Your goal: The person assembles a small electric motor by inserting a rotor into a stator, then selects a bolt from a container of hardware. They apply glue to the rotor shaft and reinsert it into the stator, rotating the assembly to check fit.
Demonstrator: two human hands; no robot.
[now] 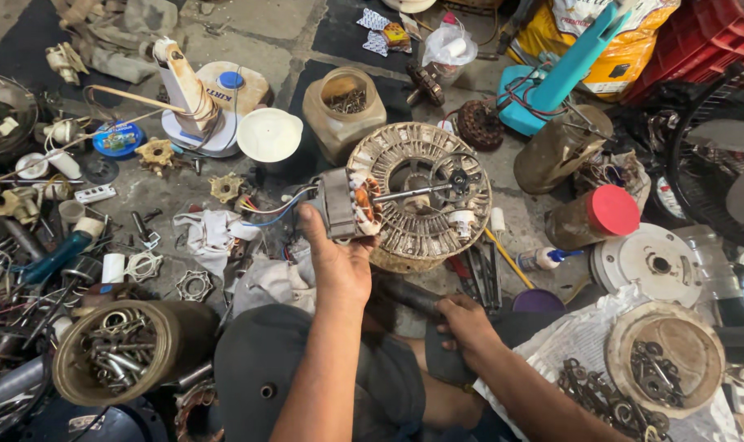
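The left hand [339, 262] is gripping the fan motor [351, 209], lifting it for viewing; the right hand [463, 323] is resting curled on the knee.

We're down on the floor of a repair workshop here: a jar of nuts and bolts [114, 354], a round fan casing [421, 196], a dismantled teal fan stand [552, 78], loose gears and wiring spread all around

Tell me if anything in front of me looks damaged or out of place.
The fan motor in your left hand is stripped bare, copper windings exposed and loose wires trailing. Your right hand rests on your dark trousers. Screws and bolts spill from a tipped jar at lower left.
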